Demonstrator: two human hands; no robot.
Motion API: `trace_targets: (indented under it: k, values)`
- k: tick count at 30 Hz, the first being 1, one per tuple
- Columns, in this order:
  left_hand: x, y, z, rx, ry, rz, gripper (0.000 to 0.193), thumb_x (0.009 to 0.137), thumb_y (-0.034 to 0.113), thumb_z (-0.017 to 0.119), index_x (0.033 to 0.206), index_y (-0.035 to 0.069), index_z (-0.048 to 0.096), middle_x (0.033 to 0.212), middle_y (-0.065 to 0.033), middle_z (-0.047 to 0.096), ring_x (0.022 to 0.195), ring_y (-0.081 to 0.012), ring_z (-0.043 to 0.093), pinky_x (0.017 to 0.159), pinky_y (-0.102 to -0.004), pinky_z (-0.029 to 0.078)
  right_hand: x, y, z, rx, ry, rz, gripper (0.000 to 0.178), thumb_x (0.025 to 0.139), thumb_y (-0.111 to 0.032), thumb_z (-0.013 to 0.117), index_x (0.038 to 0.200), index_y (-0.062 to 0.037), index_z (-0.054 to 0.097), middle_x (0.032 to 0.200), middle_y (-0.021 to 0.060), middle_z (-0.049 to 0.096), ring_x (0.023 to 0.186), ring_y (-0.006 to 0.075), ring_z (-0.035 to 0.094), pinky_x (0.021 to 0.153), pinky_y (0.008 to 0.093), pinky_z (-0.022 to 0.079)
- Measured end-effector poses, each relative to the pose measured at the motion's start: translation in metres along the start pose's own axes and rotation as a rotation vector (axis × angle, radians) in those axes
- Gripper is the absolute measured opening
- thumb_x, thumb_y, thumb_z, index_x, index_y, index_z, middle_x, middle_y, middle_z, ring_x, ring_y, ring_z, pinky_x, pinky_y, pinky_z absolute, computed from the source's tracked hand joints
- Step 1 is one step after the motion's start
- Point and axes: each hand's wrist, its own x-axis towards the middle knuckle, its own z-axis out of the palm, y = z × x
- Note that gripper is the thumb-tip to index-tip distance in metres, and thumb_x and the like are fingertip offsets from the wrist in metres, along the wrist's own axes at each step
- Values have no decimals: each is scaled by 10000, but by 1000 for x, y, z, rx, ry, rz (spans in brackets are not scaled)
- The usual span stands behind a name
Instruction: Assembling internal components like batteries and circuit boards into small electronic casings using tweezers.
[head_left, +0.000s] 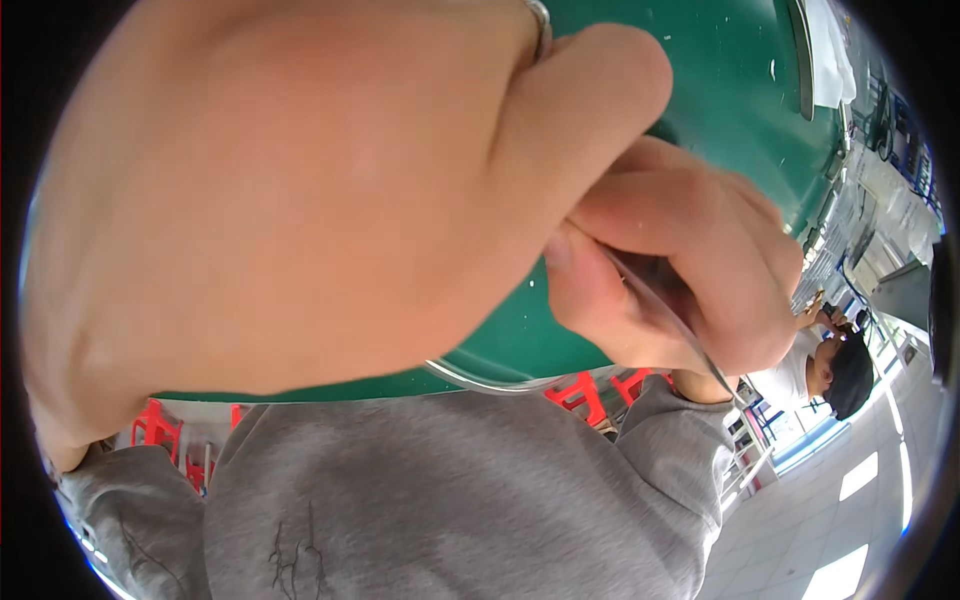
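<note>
My left hand (330, 200) fills much of the view, very close, and reaches in from the left. Its one visible digit is bent, while the others are hidden behind the hand; whatever it grips cannot be made out. Just beyond, partly covered by it, my right hand (700, 260) is closed with thumb and fingers pinched together. A thin, narrow silvery strip (675, 325) runs out of that pinch toward the lower right. Both hands are close together above a green work surface (735, 60). Near the left hand's upper edge shows a curved metallic band (543, 28).
A curved, shiny rim (490, 382) lies at the near edge of the green surface. Red stools (578, 396) stand below it. At the upper right is something white and sheet-like (830, 60). Another person (815, 370) in a white top is at the right, beside cluttered benches.
</note>
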Motion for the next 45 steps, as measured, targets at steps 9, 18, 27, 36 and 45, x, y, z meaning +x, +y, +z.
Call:
trace_targets:
  k: [9, 18, 27, 36, 45]
  values:
    - [4, 9, 4, -6, -48, 25, 503, 585, 240, 787, 981, -22, 622, 755, -113, 565, 618, -268, 545, 562, -377, 461, 9, -17, -22, 72, -210, 240, 160, 702, 49, 768, 827, 60, 668, 714, 105, 698, 502, 77, 585, 440, 177, 391]
    - [4, 15, 10, -6, -67, 18, 500, 585, 239, 787, 979, -21, 621, 751, -110, 562, 614, -264, 542, 557, -374, 458, 13, -14, -20, 69, -284, 259, 133, 742, 39, 688, 869, 81, 693, 629, 92, 658, 470, 103, 569, 437, 226, 399]
    - [4, 15, 10, -12, -71, -2, 496, 586, 238, 787, 976, -20, 620, 746, -107, 559, 610, -261, 540, 552, -372, 454, 5, -5, -20, 11, -284, 97, 132, 724, 38, 682, 851, 76, 683, 675, 130, 655, 495, 202, 600, 444, 270, 428]
    - [8, 16, 13, -15, -77, -8, 492, 587, 236, 786, 973, -19, 619, 741, -105, 555, 605, -258, 537, 547, -369, 451, 0, 2, -12, -81, -193, -73, 89, 717, 32, 704, 769, 62, 638, 634, 130, 609, 487, 231, 589, 436, 290, 441]
    - [10, 20, 15, -18, -88, -3, 489, 587, 235, 786, 970, -18, 618, 737, -102, 552, 601, -254, 535, 542, -366, 448, -1, 4, -12, -31, -193, -126, 125, 672, 47, 731, 755, 65, 640, 633, 132, 597, 489, 234, 581, 410, 288, 419]
